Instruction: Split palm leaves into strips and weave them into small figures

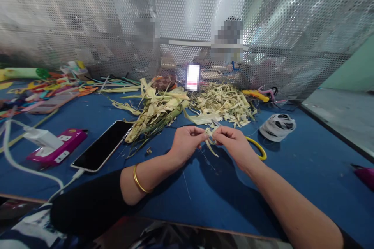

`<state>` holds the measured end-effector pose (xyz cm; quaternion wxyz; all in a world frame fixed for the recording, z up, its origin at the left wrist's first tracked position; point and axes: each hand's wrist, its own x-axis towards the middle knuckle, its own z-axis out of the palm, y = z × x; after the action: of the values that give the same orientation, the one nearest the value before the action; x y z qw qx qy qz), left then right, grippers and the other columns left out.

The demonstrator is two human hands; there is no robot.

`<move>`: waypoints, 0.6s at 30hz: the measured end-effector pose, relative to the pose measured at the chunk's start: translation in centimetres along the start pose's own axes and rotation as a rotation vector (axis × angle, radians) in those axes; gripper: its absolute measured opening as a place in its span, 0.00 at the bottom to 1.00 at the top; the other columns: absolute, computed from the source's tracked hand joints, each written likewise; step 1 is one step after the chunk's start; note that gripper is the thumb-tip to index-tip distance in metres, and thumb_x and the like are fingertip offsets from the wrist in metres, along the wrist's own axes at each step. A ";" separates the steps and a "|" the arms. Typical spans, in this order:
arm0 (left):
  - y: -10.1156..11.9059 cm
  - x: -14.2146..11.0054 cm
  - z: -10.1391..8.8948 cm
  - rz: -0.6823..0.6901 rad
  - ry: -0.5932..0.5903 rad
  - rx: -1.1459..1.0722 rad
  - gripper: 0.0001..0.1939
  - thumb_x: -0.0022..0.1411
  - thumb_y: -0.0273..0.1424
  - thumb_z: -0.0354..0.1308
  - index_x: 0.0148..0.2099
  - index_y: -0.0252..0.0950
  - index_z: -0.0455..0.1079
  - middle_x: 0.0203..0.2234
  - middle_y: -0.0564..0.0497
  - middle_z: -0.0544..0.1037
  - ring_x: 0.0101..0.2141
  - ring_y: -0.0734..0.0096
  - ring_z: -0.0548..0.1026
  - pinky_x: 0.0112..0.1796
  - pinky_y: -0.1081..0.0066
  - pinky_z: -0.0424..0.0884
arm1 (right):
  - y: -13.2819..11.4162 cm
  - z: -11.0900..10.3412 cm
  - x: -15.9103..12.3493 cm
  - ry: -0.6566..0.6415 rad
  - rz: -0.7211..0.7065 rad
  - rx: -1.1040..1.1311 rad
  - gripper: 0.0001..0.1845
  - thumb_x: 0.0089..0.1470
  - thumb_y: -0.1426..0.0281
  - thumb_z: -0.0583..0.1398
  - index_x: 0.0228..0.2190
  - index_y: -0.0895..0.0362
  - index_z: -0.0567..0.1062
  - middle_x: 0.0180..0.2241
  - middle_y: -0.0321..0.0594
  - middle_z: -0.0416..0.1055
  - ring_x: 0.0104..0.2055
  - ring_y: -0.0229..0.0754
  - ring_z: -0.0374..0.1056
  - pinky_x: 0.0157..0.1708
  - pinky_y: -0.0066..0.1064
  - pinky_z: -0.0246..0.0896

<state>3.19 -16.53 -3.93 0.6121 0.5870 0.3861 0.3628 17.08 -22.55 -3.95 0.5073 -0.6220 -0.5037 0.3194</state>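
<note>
My left hand (187, 144) and my right hand (233, 146) meet above the middle of the blue table (181, 218). Both are closed in a pinch on a small pale-green strip of corn husk (213, 150), whose loose end hangs down between them. Fine threads trail below my fingers. Behind my hands lie a bundle of dried corn husks (160, 111) and a heap of husk scraps (224, 101). A yellow looped handle (262, 151) shows beside my right hand, which hides the rest of it.
A phone (102, 146) on a cable and a magenta power strip (58, 148) with a white plug lie at left. A white-wrapped roll (277, 127) sits at right. Colourful strips clutter the far left. A perforated metal screen (117, 27) rises along the back.
</note>
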 end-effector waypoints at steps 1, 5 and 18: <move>0.0 0.0 0.0 0.003 -0.003 0.007 0.07 0.46 0.29 0.65 0.27 0.30 0.72 0.17 0.56 0.71 0.16 0.82 0.64 0.20 0.78 0.63 | 0.1 0.0 0.0 0.004 0.008 -0.006 0.10 0.44 0.65 0.58 0.18 0.57 0.69 0.19 0.32 0.62 0.25 0.36 0.57 0.28 0.29 0.52; -0.1 -0.1 0.0 0.023 -0.003 0.049 0.07 0.46 0.30 0.65 0.28 0.31 0.73 0.18 0.55 0.72 0.17 0.82 0.64 0.21 0.78 0.63 | 0.3 0.0 0.2 0.011 0.036 -0.017 0.10 0.43 0.64 0.58 0.18 0.56 0.69 0.19 0.32 0.62 0.25 0.36 0.57 0.28 0.30 0.53; -0.6 0.2 -0.4 0.126 -0.180 0.166 0.09 0.49 0.33 0.61 0.30 0.32 0.75 0.22 0.51 0.77 0.21 0.77 0.69 0.22 0.78 0.63 | 0.5 -0.1 0.1 -0.028 -0.122 -0.229 0.06 0.50 0.67 0.54 0.32 0.55 0.68 0.22 0.32 0.67 0.23 0.38 0.63 0.25 0.30 0.57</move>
<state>2.94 -16.25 -4.52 0.5696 0.6890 0.3204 0.3132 17.36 -22.51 -4.38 0.4445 -0.6395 -0.5807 0.2372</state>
